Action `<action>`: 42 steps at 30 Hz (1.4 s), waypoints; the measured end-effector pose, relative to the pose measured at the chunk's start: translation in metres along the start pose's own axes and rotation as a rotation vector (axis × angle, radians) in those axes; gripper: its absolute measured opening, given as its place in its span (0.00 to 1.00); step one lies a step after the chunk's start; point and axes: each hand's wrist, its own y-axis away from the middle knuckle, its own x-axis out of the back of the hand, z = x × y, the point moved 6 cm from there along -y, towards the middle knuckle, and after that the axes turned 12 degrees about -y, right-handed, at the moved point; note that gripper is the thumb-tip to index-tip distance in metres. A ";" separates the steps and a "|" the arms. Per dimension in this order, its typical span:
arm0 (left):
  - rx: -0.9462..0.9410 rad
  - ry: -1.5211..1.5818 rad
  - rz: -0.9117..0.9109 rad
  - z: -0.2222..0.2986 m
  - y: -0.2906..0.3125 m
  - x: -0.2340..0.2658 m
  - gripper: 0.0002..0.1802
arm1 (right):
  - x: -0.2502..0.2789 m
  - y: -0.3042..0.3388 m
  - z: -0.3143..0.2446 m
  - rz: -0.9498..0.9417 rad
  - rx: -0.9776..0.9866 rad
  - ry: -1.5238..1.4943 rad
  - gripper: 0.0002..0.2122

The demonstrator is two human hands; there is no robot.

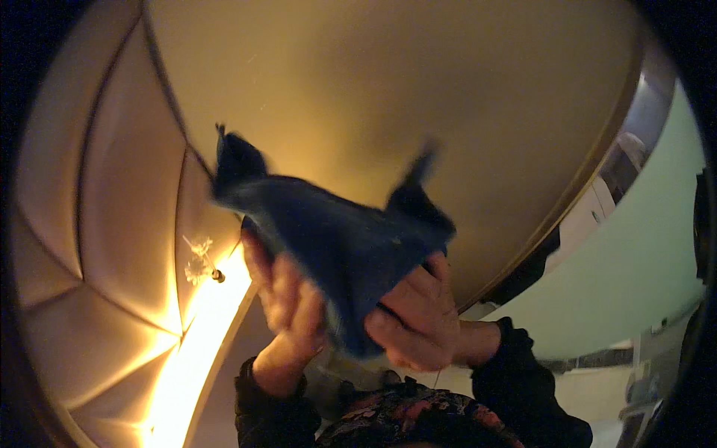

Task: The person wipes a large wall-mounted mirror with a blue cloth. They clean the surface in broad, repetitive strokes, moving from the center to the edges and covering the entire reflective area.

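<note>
Both hands clamp one dark blue cloth [340,246]: left hand [287,299] pinches its left edge, right hand [418,317] bunches its lower right fold. Judged light, limp and non-slip; hold by edges or corners. Two corners flap free, blurred, before the beige padded panel [127,187] and the lit warm light strip [202,328].

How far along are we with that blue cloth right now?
Done: both hands have the blue cloth gathered up. In hand: left hand and right hand grip its lower part; the upper corners are blurred, loose. Left: it is bunched, not flat or folded.
</note>
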 end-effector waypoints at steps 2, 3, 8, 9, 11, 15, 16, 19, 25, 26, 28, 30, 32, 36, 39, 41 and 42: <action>0.005 -0.018 0.145 -0.004 0.021 -0.036 0.17 | -0.015 0.024 0.013 -0.036 -0.057 0.243 0.23; -0.004 -0.034 0.060 0.000 0.026 -0.067 0.19 | -0.016 0.045 0.031 -0.076 -0.143 0.421 0.23; 0.133 0.143 -0.221 -0.015 0.092 -0.142 0.25 | -0.052 0.110 0.068 -0.358 -0.374 0.695 0.21; 0.125 0.169 -0.193 -0.019 0.093 -0.138 0.26 | -0.055 0.101 0.066 -0.313 -0.371 0.687 0.21; 0.117 0.213 -0.125 -0.023 0.083 -0.131 0.26 | -0.052 0.083 0.064 -0.251 -0.341 0.727 0.22; 0.190 0.280 0.197 -0.032 -0.034 -0.110 0.29 | 0.003 -0.007 0.071 -0.145 -0.327 0.921 0.24; 0.266 0.323 0.297 -0.036 -0.076 -0.100 0.29 | 0.021 -0.037 0.070 -0.047 -0.250 0.988 0.26; 0.209 0.034 0.552 -0.053 -0.172 -0.047 0.28 | 0.056 -0.144 0.059 0.163 0.045 1.077 0.27; 0.144 -0.048 0.614 -0.004 -0.217 -0.039 0.29 | 0.110 -0.152 0.036 0.209 0.263 1.207 0.20; 0.150 -0.079 0.534 0.004 -0.197 -0.051 0.30 | 0.104 -0.129 0.047 0.213 0.215 1.185 0.20; 0.123 -0.104 0.379 0.020 -0.157 -0.069 0.32 | 0.088 -0.082 0.053 0.159 0.041 1.150 0.20; 0.091 -0.069 0.273 0.042 -0.111 -0.087 0.35 | 0.077 -0.027 0.047 0.069 -0.132 1.150 0.21; 0.169 0.053 -0.019 0.055 -0.053 -0.120 0.35 | 0.061 0.010 0.051 0.013 -0.277 1.087 0.23; 0.120 0.137 0.032 0.059 -0.064 -0.120 0.36 | 0.064 0.004 0.050 -0.024 -0.399 1.030 0.23; 0.026 -0.122 0.217 0.040 -0.140 -0.095 0.33 | 0.092 -0.064 0.042 0.039 -0.186 1.162 0.22; 0.011 -0.076 0.359 0.044 -0.203 -0.066 0.30 | 0.130 -0.115 0.037 0.057 -0.023 1.350 0.22; -0.032 -0.089 0.432 0.037 -0.230 -0.051 0.28 | 0.141 -0.141 0.035 0.090 0.067 1.448 0.21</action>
